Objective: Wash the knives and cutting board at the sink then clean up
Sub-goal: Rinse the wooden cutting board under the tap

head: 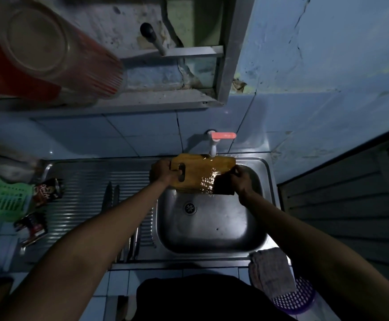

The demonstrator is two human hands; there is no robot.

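Both hands are on the cutting board [202,173], which is held over the sink [212,228] under the tap [213,147]: the left hand [162,171] grips the end with the handle slot, and the right hand [242,181] grips the far end, where a dark patch may be a scrubbing pad or only shadow, I cannot tell which. Water glistens across the middle of the wood, so I judge the board to be mid-rinse, not finished. Two knives [111,196] lie side by side on the ribbed drainboard [84,181] to the left of the basin; whether they are already washed cannot be told in this light. Tidying looks yet to come. By count: one board, two knives, one tap, one basin, two dark packets [47,191] on the drainboard's left part, one green basket [3,202], one cloth [272,272] at the sink's near right corner.
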